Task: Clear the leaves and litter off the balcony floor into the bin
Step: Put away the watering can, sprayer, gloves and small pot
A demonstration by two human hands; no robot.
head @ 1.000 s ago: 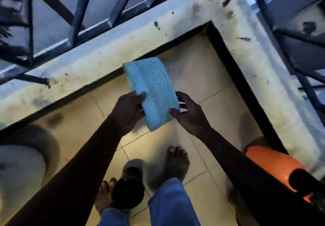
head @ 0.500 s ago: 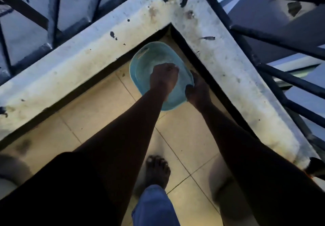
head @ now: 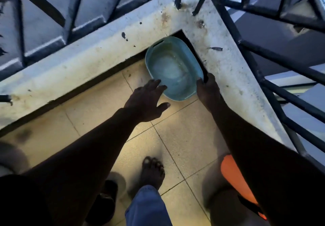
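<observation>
Since half a second ago the left hand (head: 146, 100) has come out of the bin (head: 177, 49) and hangs just beside its rim, fingers spread wide and holding nothing. The right hand (head: 208, 92) grips the near rim. The bin stands on the balcony floor (head: 184, 129), pushed into the corner. Pulled by one side only, it may tip and spill.

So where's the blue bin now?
Head view, upper middle: the blue bin sits in the far corner against the white ledge, right hand gripping its rim, left hand open beside it.
</observation>
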